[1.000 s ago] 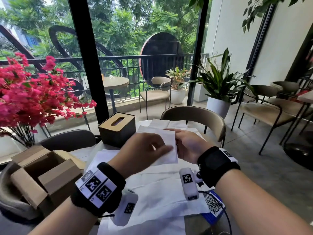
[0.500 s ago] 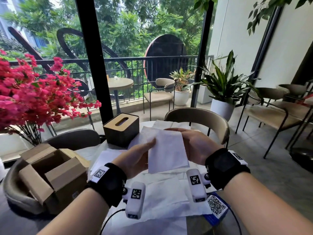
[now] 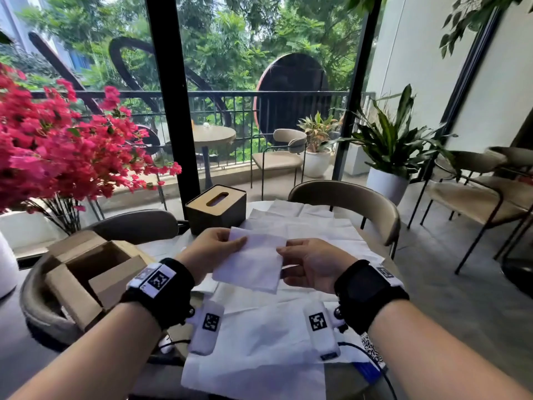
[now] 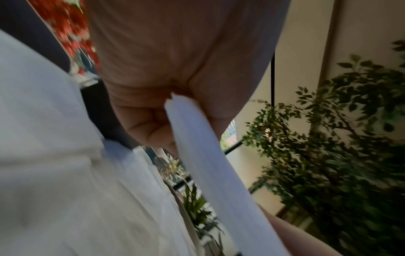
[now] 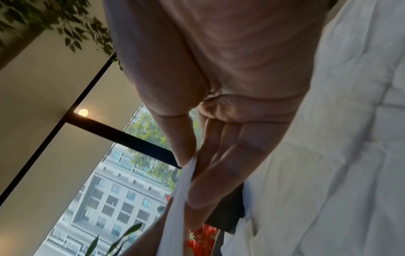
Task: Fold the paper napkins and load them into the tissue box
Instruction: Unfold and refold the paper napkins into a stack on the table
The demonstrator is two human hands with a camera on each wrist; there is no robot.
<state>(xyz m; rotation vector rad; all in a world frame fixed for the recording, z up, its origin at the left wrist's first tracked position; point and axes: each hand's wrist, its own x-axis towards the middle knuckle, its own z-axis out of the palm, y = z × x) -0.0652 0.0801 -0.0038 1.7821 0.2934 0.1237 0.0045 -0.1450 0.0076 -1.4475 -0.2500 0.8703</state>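
Note:
A folded white napkin [image 3: 253,262] hangs in the air between both hands, above the table. My left hand [image 3: 215,245] pinches its upper left corner; in the left wrist view the napkin [image 4: 206,155] runs out from between thumb and fingers. My right hand [image 3: 308,259] pinches its right edge, with the napkin [image 5: 181,195] caught between thumb and fingers in the right wrist view. The dark tissue box [image 3: 216,207] with a wooden slotted lid stands just beyond the left hand. Several unfolded white napkins [image 3: 259,339] lie spread over the table under the hands.
An open cardboard box [image 3: 92,272] sits on a grey chair [image 3: 40,313] at the left, under a spray of pink flowers [image 3: 57,151]. A beige chair back [image 3: 346,197] rises behind the table. A blue QR-code tag [image 3: 369,356] lies at the table's right edge.
The napkin went from pressed under the left hand to lifted between both hands. The left hand turned and now pinches the upper left corner; the hands drew slightly apart and lower.

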